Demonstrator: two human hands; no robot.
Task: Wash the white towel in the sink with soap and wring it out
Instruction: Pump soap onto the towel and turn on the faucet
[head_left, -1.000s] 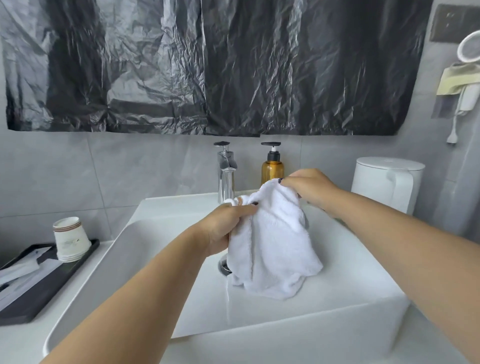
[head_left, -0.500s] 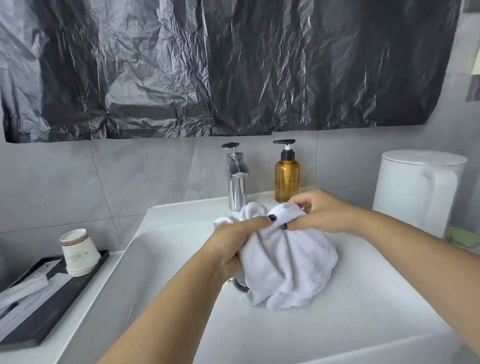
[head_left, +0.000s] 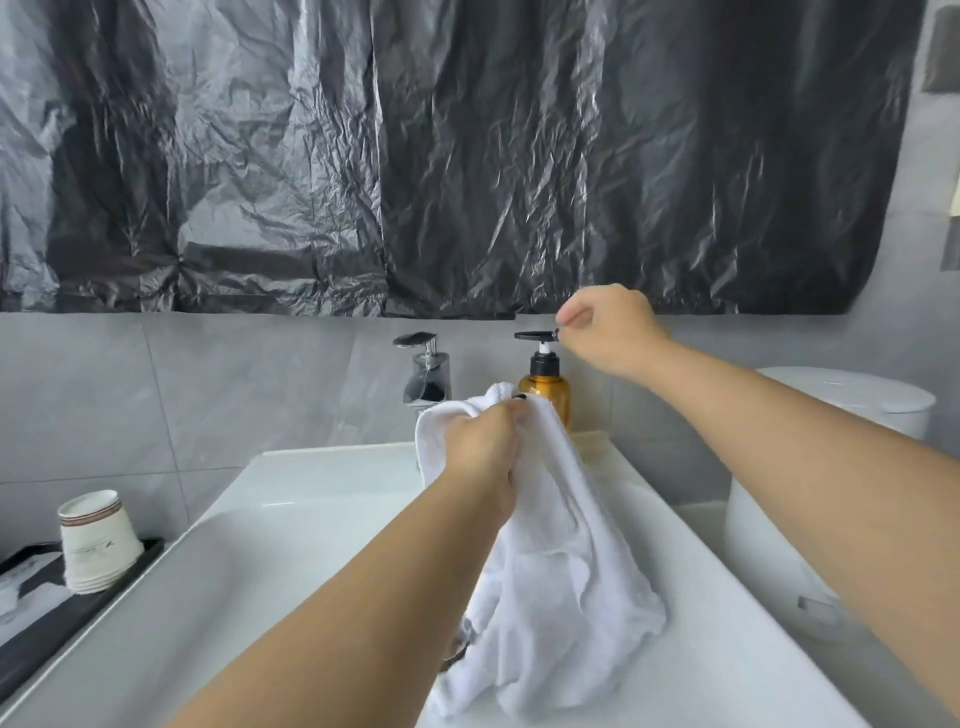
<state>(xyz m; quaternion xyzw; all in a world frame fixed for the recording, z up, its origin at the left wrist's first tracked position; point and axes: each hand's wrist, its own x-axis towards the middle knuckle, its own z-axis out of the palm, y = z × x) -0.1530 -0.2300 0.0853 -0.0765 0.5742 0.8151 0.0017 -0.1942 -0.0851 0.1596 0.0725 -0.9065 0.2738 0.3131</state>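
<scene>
My left hand (head_left: 488, 447) grips the top of the white towel (head_left: 561, 587), which hangs down into the white sink (head_left: 291, 519). An amber soap bottle (head_left: 545, 395) with a black pump stands at the back of the sink, right of the chrome tap (head_left: 427, 371). My right hand (head_left: 608, 327) hovers at the pump's right end, fingers loosely curled, fingertips at the pump head. It holds nothing. The towel's lower folds rest on the basin floor.
A white kettle (head_left: 841, 467) stands at the right of the sink. At the left, stacked paper cups (head_left: 96, 540) sit on a black tray (head_left: 67, 618) with packets. Black plastic sheeting (head_left: 467, 156) covers the wall above.
My right hand let go of the towel and rose to the soap pump. My left hand lifted the towel's top higher; it alone holds the towel now.
</scene>
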